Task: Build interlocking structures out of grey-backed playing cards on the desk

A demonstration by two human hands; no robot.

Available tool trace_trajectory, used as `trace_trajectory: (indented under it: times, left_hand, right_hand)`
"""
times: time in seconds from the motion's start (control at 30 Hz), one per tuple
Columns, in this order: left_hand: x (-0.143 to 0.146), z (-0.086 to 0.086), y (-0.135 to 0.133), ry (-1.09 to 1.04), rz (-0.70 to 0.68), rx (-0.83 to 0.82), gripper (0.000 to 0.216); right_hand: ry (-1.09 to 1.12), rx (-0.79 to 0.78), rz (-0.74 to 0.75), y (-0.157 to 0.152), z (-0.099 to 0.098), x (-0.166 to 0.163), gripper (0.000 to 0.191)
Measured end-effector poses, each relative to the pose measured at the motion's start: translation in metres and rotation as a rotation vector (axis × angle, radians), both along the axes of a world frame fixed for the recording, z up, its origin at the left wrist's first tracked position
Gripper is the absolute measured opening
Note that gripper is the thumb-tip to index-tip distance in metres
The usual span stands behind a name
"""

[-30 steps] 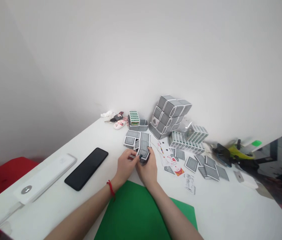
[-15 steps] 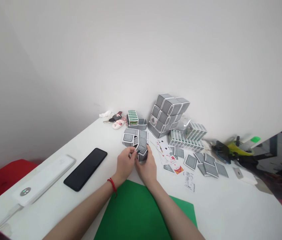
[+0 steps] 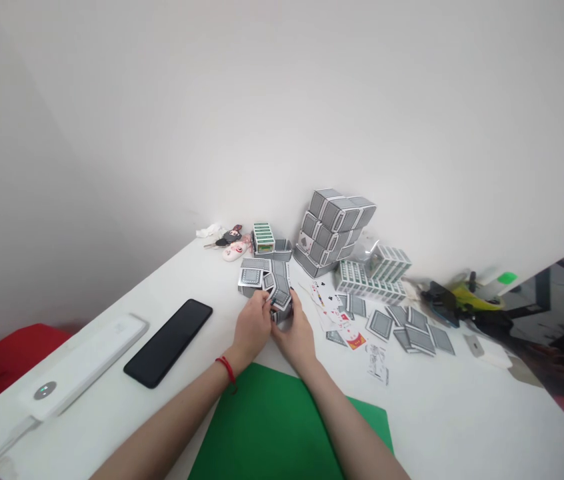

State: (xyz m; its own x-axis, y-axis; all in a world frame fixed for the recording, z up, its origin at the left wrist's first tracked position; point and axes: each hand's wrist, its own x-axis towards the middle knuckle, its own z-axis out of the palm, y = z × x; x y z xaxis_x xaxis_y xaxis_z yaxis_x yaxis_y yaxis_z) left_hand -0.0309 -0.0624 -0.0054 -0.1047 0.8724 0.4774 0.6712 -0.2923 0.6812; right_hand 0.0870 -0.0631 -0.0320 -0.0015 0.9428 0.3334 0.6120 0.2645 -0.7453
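Note:
Folded grey-backed playing cards form a small block [image 3: 281,283] on the white table. My right hand [image 3: 298,339] grips this block from the right and front, its fingers along the side. At the block's front left corner, my left hand [image 3: 253,325] is closed with thumb and forefinger together on a card edge; the fingertips are partly hidden. Joined to the block's left is another folded-card piece [image 3: 252,275]. Behind stand an open card box [image 3: 282,251] and a green-and-white card pack [image 3: 263,238].
A tall stack of card blocks [image 3: 335,230] stands by the wall. Right of it are striped green-white packs [image 3: 369,283] and loose cards [image 3: 417,333]. A phone [image 3: 168,343] and white power strip [image 3: 87,360] lie left. A green sheet [image 3: 272,427] lies under my forearms.
My left hand has shifted slightly inward on the block's front corner. The left folded-card piece sits at a slightly different angle. My right hand keeps its grip.

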Motion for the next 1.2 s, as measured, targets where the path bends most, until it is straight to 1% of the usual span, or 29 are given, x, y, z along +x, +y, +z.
trace_trajectory:
  times: [0.17, 0.4, 0.57, 0.63, 0.7, 0.8, 1.03, 1.2]
  left_hand:
    - [-0.0003, -0.0023, 0.002, 0.029, -0.004, 0.02, 0.012]
    - [-0.0016, -0.0046, 0.0034, 0.018, -0.023, 0.009, 0.012]
    - [-0.003, -0.0052, 0.0016, 0.087, -0.024, 0.054, 0.009]
    - [-0.0027, -0.005, 0.0003, 0.084, -0.011, 0.059, 0.011]
    - [-0.0019, -0.0039, -0.0007, 0.062, 0.0, 0.049, 0.013]
    - [-0.0007, -0.0009, -0.0011, 0.047, 0.017, 0.034, 0.01]
    - [-0.0023, 0.0002, 0.0028, 0.093, 0.04, -0.007, 0.009]
    - [-0.0033, 0.001, 0.0037, 0.068, 0.004, -0.053, 0.008]
  right_hand:
    - [-0.015, 0.006, 0.005, 0.0003, 0.0009, 0.0009, 0.075]
    - [-0.023, 0.0, 0.009, -0.0004, 0.0008, 0.0002, 0.074]
    - [-0.004, -0.023, -0.01, -0.0017, 0.0011, 0.0, 0.076]
    - [-0.001, -0.024, -0.012, -0.0021, 0.0016, 0.0, 0.075]
    - [-0.001, -0.031, -0.009, -0.0024, 0.0024, 0.0, 0.074]
    - [-0.001, -0.051, -0.009, -0.0025, 0.0034, -0.0001, 0.074]
    - [-0.013, -0.063, -0.007, -0.0016, 0.0022, -0.0008, 0.075]
    - [-0.019, -0.075, -0.004, -0.0015, 0.0032, -0.0004, 0.075]
